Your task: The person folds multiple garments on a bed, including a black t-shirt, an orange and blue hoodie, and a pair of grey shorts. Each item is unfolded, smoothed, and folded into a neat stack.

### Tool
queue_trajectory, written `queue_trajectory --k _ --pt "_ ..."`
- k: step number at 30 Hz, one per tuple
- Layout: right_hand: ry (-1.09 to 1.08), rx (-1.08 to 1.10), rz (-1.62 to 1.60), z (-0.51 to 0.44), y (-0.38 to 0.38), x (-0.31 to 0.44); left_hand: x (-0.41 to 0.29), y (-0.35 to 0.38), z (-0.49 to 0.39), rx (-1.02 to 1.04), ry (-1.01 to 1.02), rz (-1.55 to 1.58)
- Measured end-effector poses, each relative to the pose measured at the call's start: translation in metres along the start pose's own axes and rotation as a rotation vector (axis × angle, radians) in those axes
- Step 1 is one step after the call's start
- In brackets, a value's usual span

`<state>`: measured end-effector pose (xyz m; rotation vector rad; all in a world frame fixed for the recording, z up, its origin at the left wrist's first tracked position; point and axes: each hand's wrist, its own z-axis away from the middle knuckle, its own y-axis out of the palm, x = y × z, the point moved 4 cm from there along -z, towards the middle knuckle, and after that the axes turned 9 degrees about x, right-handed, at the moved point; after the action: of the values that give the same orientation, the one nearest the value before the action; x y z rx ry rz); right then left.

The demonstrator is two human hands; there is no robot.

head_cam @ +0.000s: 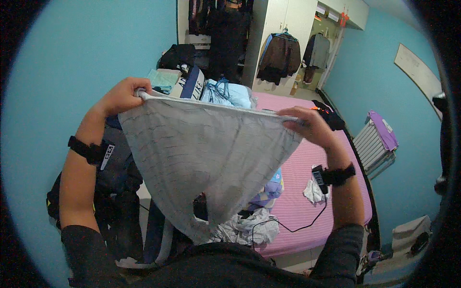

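A thin grey patterned garment (194, 144), apparently trousers or shorts, hangs stretched between my two hands. Its gathered waistband runs across the top, almost level. My left hand (126, 96) grips one end of the band in a closed fist. At the other end, my right hand (309, 124) pinches the band between thumb and fingers. Low down, the cloth parts at a small gap, and its bottom falls close in front of my body. Much of the bed behind is hidden by it.
A pink striped bed (309, 223) lies beyond, carrying crumpled pale clothing (252, 226), a white cloth (314, 190) and folded light-blue fabric (227, 94). A black cable (306, 228) trails from my right wrist strap. Dark clothes (120, 180) hang at left. A folding rack (371, 138) leans right.
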<state>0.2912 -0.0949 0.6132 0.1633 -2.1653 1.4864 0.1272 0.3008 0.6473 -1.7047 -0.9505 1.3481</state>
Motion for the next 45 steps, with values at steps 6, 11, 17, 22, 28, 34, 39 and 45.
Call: queue_trajectory --k 6,11,17,22,28,34,39,45 --pt "0.319 0.064 0.260 0.028 -0.064 -0.007 0.025 -0.028 0.012 -0.104 -0.085 0.004" --pt "0.531 -0.120 0.692 0.045 -0.133 -0.009 0.011 -0.073 0.017 -0.271 0.000 0.045" --pt "0.128 -0.301 0.813 0.050 -0.166 0.035 -0.047 -0.083 0.021 -0.288 0.159 0.407" --pt "0.294 -0.252 0.409 0.052 -0.157 0.031 -0.078 -0.079 0.009 -0.094 0.107 0.022" --pt "0.384 0.140 0.698 0.050 -0.113 0.015 -0.099 -0.049 0.004 -0.056 0.201 0.104" --pt "0.577 0.155 0.806 0.048 -0.094 0.004 -0.116 -0.044 0.007 -0.035 0.306 -0.166" --pt "0.462 -0.093 0.630 0.044 -0.115 0.003 -0.095 -0.054 0.015 -0.095 0.186 -0.249" --pt "0.471 -0.297 0.534 0.065 -0.131 -0.004 -0.063 -0.047 0.025 -0.067 0.031 0.217"
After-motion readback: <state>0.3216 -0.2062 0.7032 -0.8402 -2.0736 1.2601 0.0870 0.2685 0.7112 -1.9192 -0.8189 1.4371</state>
